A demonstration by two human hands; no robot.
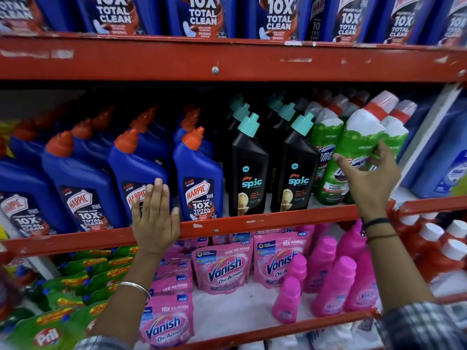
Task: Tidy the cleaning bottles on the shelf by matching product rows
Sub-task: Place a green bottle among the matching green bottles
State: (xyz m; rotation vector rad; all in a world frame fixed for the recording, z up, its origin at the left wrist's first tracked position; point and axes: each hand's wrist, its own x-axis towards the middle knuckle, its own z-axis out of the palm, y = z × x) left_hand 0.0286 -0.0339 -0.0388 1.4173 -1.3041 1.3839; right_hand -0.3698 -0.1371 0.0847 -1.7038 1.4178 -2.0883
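Here, mid shelf [252, 224]: green bottle [358, 145] w/ white shoulder and red-white cap stands tilted at the right end of the row, front of the green group. Right hand [366, 178] is on it, fingers curled round its right side, thumb spread toward the left edge; grip looks loose, can't tell if it's actually closed. Approx 2 more green bottles visible in front beside it, others behind, blurry.

Left of those: 2 black bottles [246, 170] w/ teal caps in front, more rows behind. Then blue bottles [197, 178] w/ orange caps, 5 across the front, deeper rows behind.

Left hand [155, 218] is flat, fingers straight and together, pressed on the front of a blue bottle, holding nothing; palm crosses the red shelf edge.

Below: pink pouches [223, 269], pink bottles [333, 284], approx 5, green bottles at left [75, 281].
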